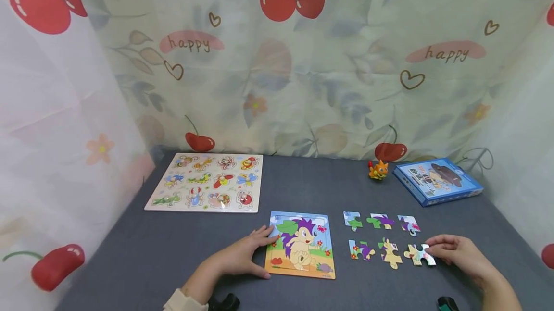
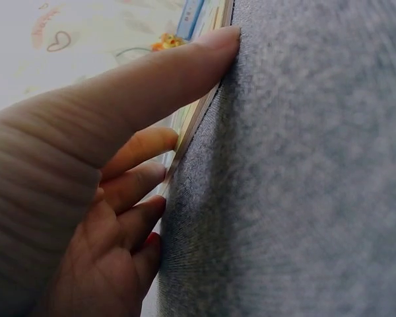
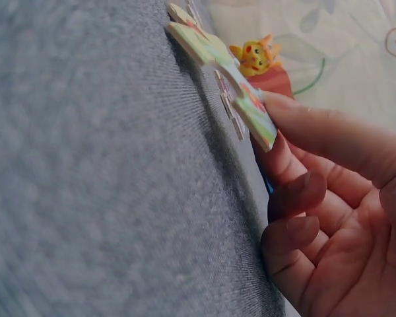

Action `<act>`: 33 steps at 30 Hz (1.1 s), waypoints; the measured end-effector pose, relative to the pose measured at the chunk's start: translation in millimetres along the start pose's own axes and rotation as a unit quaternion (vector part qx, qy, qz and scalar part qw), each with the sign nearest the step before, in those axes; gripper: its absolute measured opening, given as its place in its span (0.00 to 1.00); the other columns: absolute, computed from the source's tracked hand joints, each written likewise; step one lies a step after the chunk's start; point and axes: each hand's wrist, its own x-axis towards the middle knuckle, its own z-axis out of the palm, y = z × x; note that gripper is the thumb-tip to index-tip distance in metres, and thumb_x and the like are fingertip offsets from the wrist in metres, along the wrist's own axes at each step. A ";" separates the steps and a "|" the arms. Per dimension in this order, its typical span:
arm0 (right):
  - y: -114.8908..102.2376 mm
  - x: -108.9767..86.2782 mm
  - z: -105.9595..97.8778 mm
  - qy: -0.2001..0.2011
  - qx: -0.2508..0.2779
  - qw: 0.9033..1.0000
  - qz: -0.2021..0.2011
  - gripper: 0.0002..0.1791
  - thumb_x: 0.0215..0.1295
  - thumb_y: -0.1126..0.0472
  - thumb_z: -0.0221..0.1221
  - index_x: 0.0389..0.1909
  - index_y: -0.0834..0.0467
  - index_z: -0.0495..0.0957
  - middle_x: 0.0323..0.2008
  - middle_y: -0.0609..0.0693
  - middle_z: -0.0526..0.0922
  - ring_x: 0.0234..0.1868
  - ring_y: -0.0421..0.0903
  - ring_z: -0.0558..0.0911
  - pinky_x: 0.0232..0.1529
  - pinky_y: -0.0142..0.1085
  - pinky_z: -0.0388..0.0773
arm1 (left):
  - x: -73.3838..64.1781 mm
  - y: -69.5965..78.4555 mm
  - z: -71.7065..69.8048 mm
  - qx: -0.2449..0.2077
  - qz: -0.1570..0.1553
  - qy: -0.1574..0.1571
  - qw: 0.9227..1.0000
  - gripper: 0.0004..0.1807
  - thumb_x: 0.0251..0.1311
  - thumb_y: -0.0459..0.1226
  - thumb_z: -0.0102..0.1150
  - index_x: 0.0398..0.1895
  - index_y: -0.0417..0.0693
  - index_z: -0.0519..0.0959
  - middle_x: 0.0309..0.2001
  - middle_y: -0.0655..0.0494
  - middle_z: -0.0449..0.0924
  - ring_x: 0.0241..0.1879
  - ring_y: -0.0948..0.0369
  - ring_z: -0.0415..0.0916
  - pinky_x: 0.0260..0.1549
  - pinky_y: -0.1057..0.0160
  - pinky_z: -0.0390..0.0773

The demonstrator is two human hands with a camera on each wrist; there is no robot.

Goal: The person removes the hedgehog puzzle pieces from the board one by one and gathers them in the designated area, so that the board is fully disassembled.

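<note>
My left hand (image 1: 245,252) rests at the left edge of a square puzzle board (image 1: 331,272) printed with a purple-spined hedgehog. In the left wrist view, the thumb (image 2: 165,72) reaches along the board's side, and the fingers are spread rather than curled around it. On the right, my right hand (image 1: 460,255) pinches a jigsaw piece (image 1: 420,255) between thumb and forefinger. The right wrist view shows that piece (image 3: 256,115) tilted, its near end raised off the cloth. Several loose jigsaw pieces (image 1: 391,254) lie in two rows between the board and this hand.
A pale board with insect pictures (image 1: 205,181) lies at the back left. Towards the back right are a small orange toy figure (image 1: 378,170) and a blue box (image 1: 439,181). Dark objects (image 1: 447,304) show at the front edge. Printed curtains (image 1: 303,85) surround the grey tabletop (image 1: 182,239).
</note>
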 end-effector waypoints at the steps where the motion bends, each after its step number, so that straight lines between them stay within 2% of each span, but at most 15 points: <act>1: -0.2 0.0 0.1 0.005 0.000 1.000 0.003 0.25 0.62 0.50 0.59 0.49 0.68 0.75 0.31 0.42 0.83 0.28 0.39 0.73 0.28 0.32 0.68 | -0.1 0.0 0.0 0.001 -0.001 0.000 1.000 0.45 0.45 0.47 0.71 0.68 0.54 0.63 0.73 0.51 0.49 0.73 0.46 0.41 0.66 0.38 0.49; 12: -2.4 2.1 4.0 0.032 -0.028 0.999 0.000 0.26 0.55 0.51 0.65 0.44 0.68 0.77 0.28 0.43 0.83 0.25 0.39 0.72 0.25 0.31 0.71 | -0.4 -1.8 1.3 0.005 0.002 0.006 1.000 0.44 0.45 0.48 0.71 0.68 0.53 0.63 0.74 0.52 0.49 0.73 0.47 0.41 0.66 0.38 0.48; 27: -2.8 1.3 6.4 0.044 -0.034 0.998 0.002 0.23 0.56 0.55 0.64 0.44 0.70 0.76 0.26 0.43 0.80 0.25 0.39 0.73 0.25 0.32 0.73 | 0.7 -2.2 1.8 0.007 0.007 0.007 1.000 0.44 0.45 0.48 0.71 0.68 0.53 0.63 0.73 0.51 0.50 0.73 0.46 0.41 0.66 0.38 0.48; 29: -2.6 0.8 6.4 0.038 -0.042 0.998 -0.005 0.25 0.56 0.55 0.65 0.46 0.70 0.75 0.27 0.44 0.79 0.26 0.39 0.73 0.26 0.31 0.73 | 0.5 -1.9 1.6 0.009 0.008 0.008 1.000 0.44 0.45 0.48 0.71 0.68 0.52 0.63 0.73 0.51 0.50 0.73 0.46 0.41 0.66 0.38 0.49; 33: -1.0 -1.2 5.5 0.005 -0.078 0.995 -0.057 0.32 0.53 0.53 0.67 0.52 0.71 0.72 0.32 0.48 0.74 0.27 0.38 0.70 0.26 0.30 0.70 | 0.3 -1.5 1.6 0.009 0.011 0.009 1.000 0.44 0.45 0.48 0.71 0.68 0.52 0.63 0.73 0.51 0.50 0.73 0.46 0.41 0.66 0.38 0.49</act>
